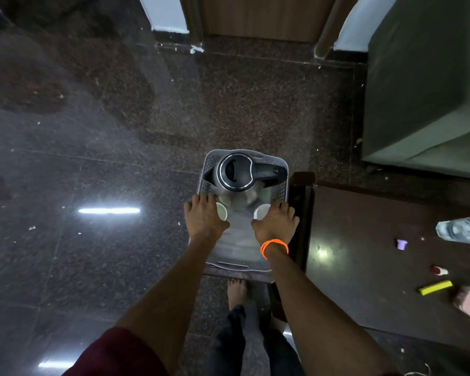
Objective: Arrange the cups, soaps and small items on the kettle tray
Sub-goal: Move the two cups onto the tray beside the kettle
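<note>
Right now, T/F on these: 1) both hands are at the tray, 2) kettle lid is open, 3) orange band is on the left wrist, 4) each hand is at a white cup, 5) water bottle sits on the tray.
1) True: left hand and right hand are over the tray.
2) False: the kettle lid is shut.
3) False: the orange band is on the right wrist.
4) True: left cup, right cup.
5) False: the water bottle lies on the dark table.
</note>
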